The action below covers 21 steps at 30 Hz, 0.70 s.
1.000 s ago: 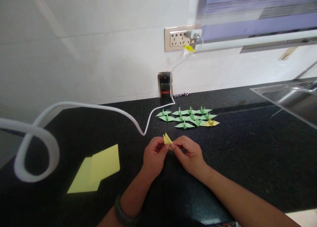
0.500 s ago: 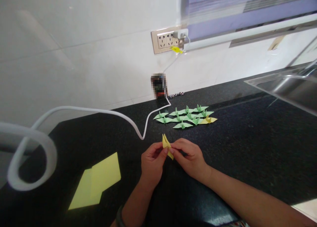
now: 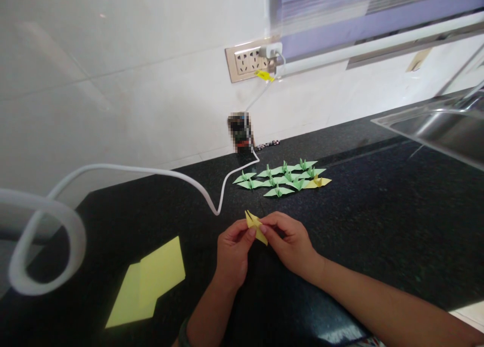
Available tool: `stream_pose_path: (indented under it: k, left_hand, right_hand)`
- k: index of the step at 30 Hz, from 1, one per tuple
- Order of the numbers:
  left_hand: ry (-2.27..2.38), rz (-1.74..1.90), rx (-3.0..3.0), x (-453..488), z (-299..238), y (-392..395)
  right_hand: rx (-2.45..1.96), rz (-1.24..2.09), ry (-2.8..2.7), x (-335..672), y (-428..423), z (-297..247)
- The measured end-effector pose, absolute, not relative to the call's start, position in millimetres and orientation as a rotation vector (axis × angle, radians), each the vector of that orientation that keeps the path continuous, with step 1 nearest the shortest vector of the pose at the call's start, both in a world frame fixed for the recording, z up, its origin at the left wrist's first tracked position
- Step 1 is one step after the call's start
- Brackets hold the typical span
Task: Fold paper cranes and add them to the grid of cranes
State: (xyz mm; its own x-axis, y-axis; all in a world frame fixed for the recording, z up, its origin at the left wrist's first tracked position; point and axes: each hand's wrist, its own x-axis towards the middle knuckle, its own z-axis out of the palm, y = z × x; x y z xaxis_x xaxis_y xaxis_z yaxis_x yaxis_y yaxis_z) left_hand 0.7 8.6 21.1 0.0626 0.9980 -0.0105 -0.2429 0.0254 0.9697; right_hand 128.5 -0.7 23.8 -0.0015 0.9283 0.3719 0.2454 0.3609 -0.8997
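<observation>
Left hand [image 3: 231, 253] and right hand [image 3: 293, 241] angle inward (thumbs close), pinching folded yellow paper [image 3: 254, 221].

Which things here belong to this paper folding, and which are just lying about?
Likely the folding: folded yellow paper pinched by left hand and right hand; loose yellow sheets; green paper cranes; yellow paper crane.

Apparently lying about: white cable; beaded strand.

We are getting muted, uneven light: the wall [image 3: 151, 105] is looking grey at left and whiter towards the right, where the sink [image 3: 449, 130] is gleaming. Sheen is spreading over the dark desk [image 3: 378, 221] near the bottom. The purple panel [image 3: 321, 32] is smearing into streaks, the near cable [image 3: 78, 246] is looking soft, and mosaic squares are hiding one object [image 3: 240, 129].
</observation>
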Motion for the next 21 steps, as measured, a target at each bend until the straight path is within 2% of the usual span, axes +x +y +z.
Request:
stream_pose_path:
  k: [12, 21]
  left_hand:
    - [0.989, 1.275, 1.023, -1.0, 13.5, 7.8]
    - [0.934, 1.264, 0.917, -1.3, 18.8, 8.7]
  right_hand:
    - [-1.066, 0.768, -1.514, 129.0, 0.7, 25.6]
    - [-1.083, 1.163, -1.264, 128.9, 5.8, 21.4]
